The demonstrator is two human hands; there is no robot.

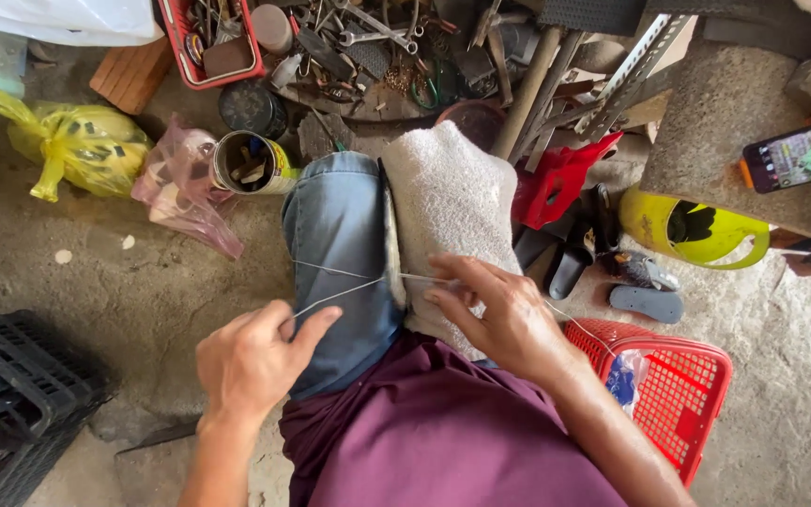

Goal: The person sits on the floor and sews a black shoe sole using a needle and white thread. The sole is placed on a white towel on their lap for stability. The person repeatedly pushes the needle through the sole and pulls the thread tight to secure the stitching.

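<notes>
1. Left hand (pixel 248 361): thumb and forefinger pinch a thin pale thread (pixel 335 297), which leaves the grip toward the upper right.
2. Right hand (pixel 497 310): fingertips close on the same thread just beside a flat grey blade-like piece (pixel 392 246) standing edgewise between the knees.
3. The thread lies taut across the blue denim knee (pixel 340 235); a second strand trails toward the red plastic basket (pixel 682 394).
4. A white folded towel (pixel 452 197) covers the other knee, under the right hand.
</notes>
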